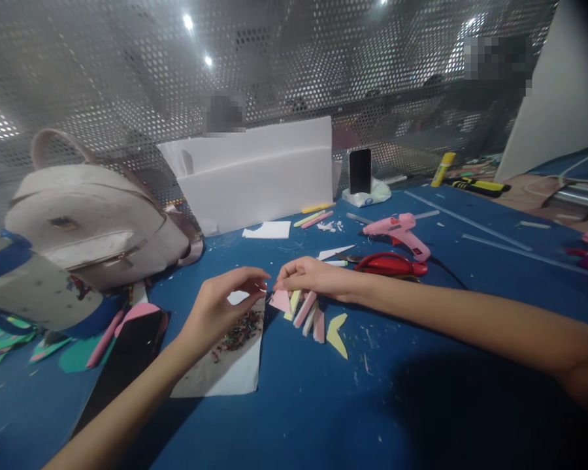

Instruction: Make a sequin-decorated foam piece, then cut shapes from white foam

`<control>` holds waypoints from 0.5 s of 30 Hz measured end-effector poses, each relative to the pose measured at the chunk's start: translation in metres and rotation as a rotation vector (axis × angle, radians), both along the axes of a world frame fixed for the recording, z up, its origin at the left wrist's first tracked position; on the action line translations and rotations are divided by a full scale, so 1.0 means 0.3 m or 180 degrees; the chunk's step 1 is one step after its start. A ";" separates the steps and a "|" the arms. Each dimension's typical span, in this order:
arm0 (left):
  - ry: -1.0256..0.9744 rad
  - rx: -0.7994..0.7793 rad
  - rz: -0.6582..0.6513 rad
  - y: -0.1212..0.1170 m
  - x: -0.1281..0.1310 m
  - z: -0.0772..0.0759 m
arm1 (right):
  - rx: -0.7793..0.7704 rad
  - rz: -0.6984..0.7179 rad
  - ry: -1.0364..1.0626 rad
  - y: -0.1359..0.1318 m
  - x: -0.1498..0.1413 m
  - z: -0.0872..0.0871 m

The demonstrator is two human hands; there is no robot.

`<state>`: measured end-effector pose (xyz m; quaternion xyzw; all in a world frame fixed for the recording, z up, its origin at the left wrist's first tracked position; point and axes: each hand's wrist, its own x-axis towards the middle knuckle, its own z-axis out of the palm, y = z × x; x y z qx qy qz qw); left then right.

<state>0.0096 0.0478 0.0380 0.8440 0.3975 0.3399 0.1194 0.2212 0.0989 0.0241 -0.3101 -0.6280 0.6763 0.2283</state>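
Observation:
My right hand (304, 275) is closed on a segmented foam piece (306, 310), whose pink, yellow and white strips fan out below the fingers. Just to its left, my left hand (232, 297) is curled with thumb and fingertips close together in a pinch. Whatever lies between those tips is too small to make out. Under the left hand is a white sheet of paper (242, 378) with a heap of small dark, coloured bits (240, 336). A yellow V-shaped foam cutout (337, 334) lies on the blue table right of the segmented piece.
A pink glue gun (396, 232) and red-handled pliers (389, 264) lie beyond my right forearm. White foam boards (259, 183) stand at the back, near a propped phone (360, 171). At left are a pale backpack (93, 215) and a long black object (127, 352).

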 end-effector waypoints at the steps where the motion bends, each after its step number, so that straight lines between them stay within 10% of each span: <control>1: -0.0027 -0.0139 0.0000 0.001 0.000 0.001 | 0.0033 -0.0009 -0.0001 -0.002 0.000 0.003; 9: -0.0989 -0.1853 -0.0262 0.017 0.007 -0.035 | 0.0230 0.0071 0.0025 -0.001 0.004 0.008; 15: -0.1193 -0.2118 -0.0297 0.024 0.002 -0.034 | 0.0241 0.0087 -0.0008 -0.005 0.007 0.009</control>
